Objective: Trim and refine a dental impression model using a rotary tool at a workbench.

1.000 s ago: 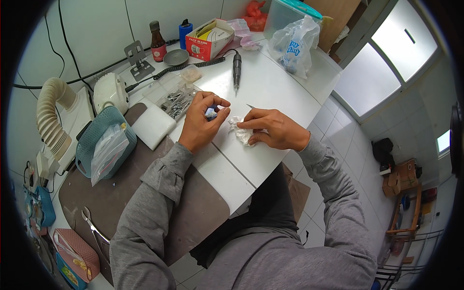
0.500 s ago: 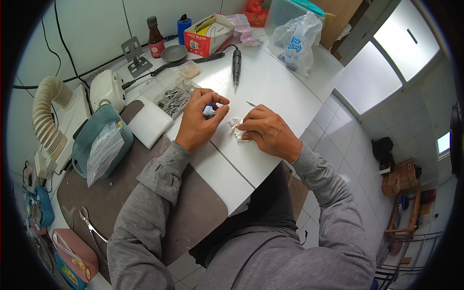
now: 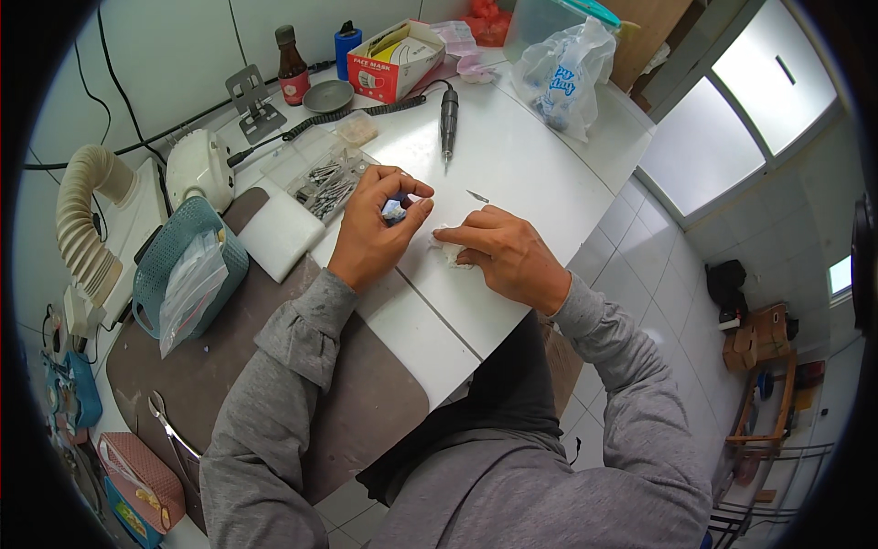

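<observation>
My left hand (image 3: pixel 370 233) is curled, holding a small blue-and-white object (image 3: pixel 395 209) between thumb and fingers. Just right of it, my right hand (image 3: pixel 512 256) pinches a crumpled white tissue (image 3: pixel 451 253) against the white tiled tabletop (image 3: pixel 434 306), index finger reaching over it. A thin pointed metal piece (image 3: pixel 477 196) shows just beyond the right fingers; whether they touch it I cannot tell. Farther back lies a black handpiece (image 3: pixel 448 123) on its cord. A clear case of metal bits (image 3: pixel 325 189) and a white foam pad (image 3: pixel 279 235) sit left of my left hand.
A teal basket (image 3: pixel 151 302) with bags, a white hose unit (image 3: pixel 82 238), nippers (image 3: pixel 163 416) on a brown mat (image 3: pixel 366 384) and a pink pouch (image 3: pixel 137 476) are at left. A mask box (image 3: pixel 393 69), bottle (image 3: pixel 293 73) and plastic bag (image 3: pixel 562 82) stand behind.
Both hands have shifted slightly toward the back of the table. My right index finger now stretches farther left over the tissue, and the thin metal piece shows more clearly beyond it.
</observation>
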Demonstrator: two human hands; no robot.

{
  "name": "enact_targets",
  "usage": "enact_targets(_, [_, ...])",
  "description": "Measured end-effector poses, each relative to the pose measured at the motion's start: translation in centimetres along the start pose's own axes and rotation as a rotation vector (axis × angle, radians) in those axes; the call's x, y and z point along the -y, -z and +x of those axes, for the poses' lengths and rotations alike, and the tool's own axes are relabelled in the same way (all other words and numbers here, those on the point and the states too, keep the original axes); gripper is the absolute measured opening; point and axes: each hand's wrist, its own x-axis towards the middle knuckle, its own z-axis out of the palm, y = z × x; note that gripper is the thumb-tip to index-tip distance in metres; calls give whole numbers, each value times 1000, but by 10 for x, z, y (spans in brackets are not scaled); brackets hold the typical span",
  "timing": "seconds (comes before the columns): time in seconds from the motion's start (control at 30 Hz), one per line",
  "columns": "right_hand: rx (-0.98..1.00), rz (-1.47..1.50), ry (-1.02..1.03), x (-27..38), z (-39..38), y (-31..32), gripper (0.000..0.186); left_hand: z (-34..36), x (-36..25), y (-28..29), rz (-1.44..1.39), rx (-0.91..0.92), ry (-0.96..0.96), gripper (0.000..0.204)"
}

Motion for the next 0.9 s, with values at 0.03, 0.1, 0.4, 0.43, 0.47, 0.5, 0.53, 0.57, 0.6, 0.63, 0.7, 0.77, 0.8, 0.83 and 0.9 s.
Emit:
enact_targets(0.03, [-16, 9, 32, -4, -1, -3, 29, 0, 0, 0, -18, 0, 9, 18])
enact_targets(0.1, [-31, 19, 60, -9, -2, -5, 30, 0, 0, 0, -38, 2, 19, 18])
enact_targets(0.4, [-51, 11, 85, -5, -4, -9, 18, -1, -6, 3, -4, 9, 37, 18])
enact_targets(0.43, [-67, 7, 81, -5, -6, -11, 19, -1, -7, 3, -3, 20, 46, 17])
enact_targets(0.47, [-83, 2, 77, -4, -7, -12, 20, -1, -7, 2, -2, 30, 55, 16])
enact_targets(0.5, [-79, 0, 77, -4, -8, -15, 20, -1, -6, 2, -5, 28, 56, 16])
enact_targets(0.53, [-109, -5, 82, -2, -8, -17, 22, -1, -6, 2, 7, 25, 51, 16])
enact_targets(0.57, [-138, -10, 87, -1, -9, -19, 24, -1, -6, 3, 18, 23, 45, 16])
enact_targets(0.6, [-136, -10, 91, 1, -11, -20, 24, -2, -6, 3, 18, 19, 46, 16])
enact_targets(0.63, [-139, -44, 84, 3, -12, -22, 26, -2, -5, 2, 19, 25, 52, 17])
enact_targets(0.7, [-140, -79, 81, 6, -12, -22, 28, -2, -4, 2, 19, 27, 58, 17])
enact_targets(0.77, [-116, -153, 69, 11, -12, -20, 30, -1, -4, 1, 20, 18, 29, 16])
enact_targets(0.8, [-114, -156, 70, 12, -12, -20, 30, -1, -3, 0, 17, 16, 28, 16])
enact_targets(0.83, [-90, -182, 82, 13, -11, -20, 30, -1, -1, 0, 10, 2, 26, 18])
enact_targets(0.9, [-66, -215, 97, 14, -9, -19, 31, 0, 2, -1, -1, -15, 19, 19])
